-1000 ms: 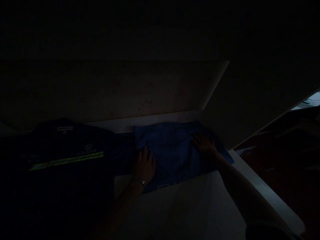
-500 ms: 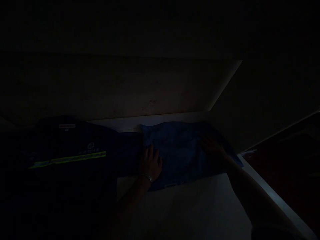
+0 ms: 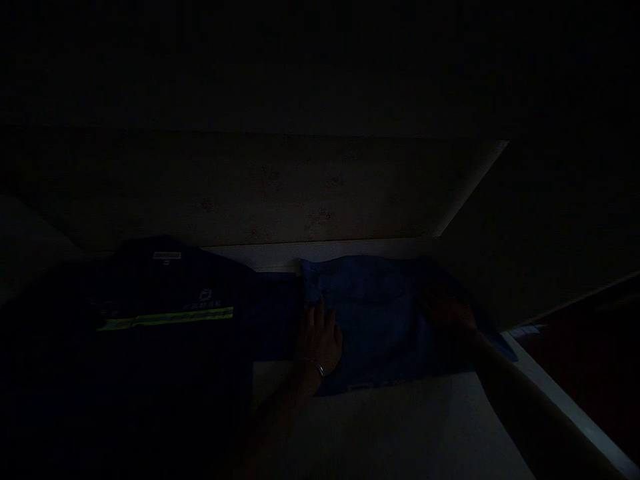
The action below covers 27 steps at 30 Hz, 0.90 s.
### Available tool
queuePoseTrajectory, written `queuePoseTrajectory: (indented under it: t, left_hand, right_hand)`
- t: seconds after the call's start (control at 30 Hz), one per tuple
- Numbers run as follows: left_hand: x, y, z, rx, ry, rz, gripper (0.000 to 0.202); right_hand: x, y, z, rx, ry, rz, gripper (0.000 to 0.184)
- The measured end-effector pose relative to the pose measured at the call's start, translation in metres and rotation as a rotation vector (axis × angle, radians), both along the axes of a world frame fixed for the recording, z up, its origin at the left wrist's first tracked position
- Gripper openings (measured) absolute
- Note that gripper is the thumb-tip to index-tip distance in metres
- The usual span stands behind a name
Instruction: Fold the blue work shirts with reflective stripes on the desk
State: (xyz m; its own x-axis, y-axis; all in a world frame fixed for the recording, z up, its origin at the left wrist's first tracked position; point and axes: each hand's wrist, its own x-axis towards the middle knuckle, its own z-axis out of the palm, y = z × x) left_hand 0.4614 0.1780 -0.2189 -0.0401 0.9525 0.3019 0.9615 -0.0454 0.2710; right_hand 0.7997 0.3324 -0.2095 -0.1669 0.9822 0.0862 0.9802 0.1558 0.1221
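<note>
A blue piece of clothing (image 3: 375, 307) lies spread out, its lower edge showing faint pale marks. My left hand (image 3: 320, 340), with a bracelet at the wrist, rests on its left edge, fingers apart. Toward the right part of the same cloth, my right hand (image 3: 447, 310) lies palm down, looking flat, though its fingertips are lost in the dark. To the left is a dark navy work jacket (image 3: 170, 373) with a yellow-green reflective stripe (image 3: 167, 319), a collar label and a small chest emblem. One of its sleeves (image 3: 273, 313) runs right, to the blue cloth's edge.
Under the clothes is a pale surface (image 3: 390, 427) with a light right-hand edge (image 3: 565, 407). Behind them stands a stained upright panel (image 3: 300, 190), and a dark side panel (image 3: 540, 247) closes off the right. The whole scene is very dim.
The camera view has shifted, so everything sits slightly lower and farther right, and the picture is darker. Both hands keep about the same places on the blue cloth.
</note>
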Motion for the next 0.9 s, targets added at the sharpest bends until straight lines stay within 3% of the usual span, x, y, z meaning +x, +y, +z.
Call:
queuePoseTrajectory:
  t: [0.13, 0.23, 0.33, 0.43, 0.53, 0.67, 0.77, 0.9]
  left_hand:
    - [0.0, -0.003, 0.002, -0.015, -0.014, 0.004, 0.049]
    - [0.0, -0.005, 0.006, -0.031, -0.038, -0.015, 0.051]
    - [-0.006, 0.0, 0.014, -0.118, -0.072, -0.068, 0.054]
    - [-0.015, 0.003, 0.03, -0.238, -0.09, -0.157, 0.052]
    - [-0.028, -0.011, 0.051, -0.228, -0.058, -0.253, 0.05]
    - [-0.065, -0.058, 0.072, -0.128, 0.051, -0.326, 0.044]
    - [-0.112, -0.093, 0.073, -0.115, 0.2, -0.171, 0.042]
    - [-0.17, -0.119, 0.057, -0.197, 0.238, 0.094, 0.046]
  right_hand:
    - [-0.019, -0.023, 0.016, 0.18, -0.055, 0.035, 0.056]
    - [-0.038, -0.057, 0.017, 0.197, 0.177, -0.051, 0.058]
    - [-0.068, -0.118, 0.003, 0.069, 0.507, -0.067, 0.059]
    - [-0.101, -0.193, -0.016, -0.188, 0.659, 0.13, 0.054]
    - [-0.125, -0.244, -0.027, -0.293, 0.606, 0.344, 0.047]
    - [-0.136, -0.254, -0.023, -0.299, 0.625, 0.232, 0.051]
    - [-0.139, -0.249, -0.018, -0.286, 0.594, 0.146, 0.052]
    - [-0.145, -0.251, -0.012, -0.274, 0.546, 0.105, 0.048]
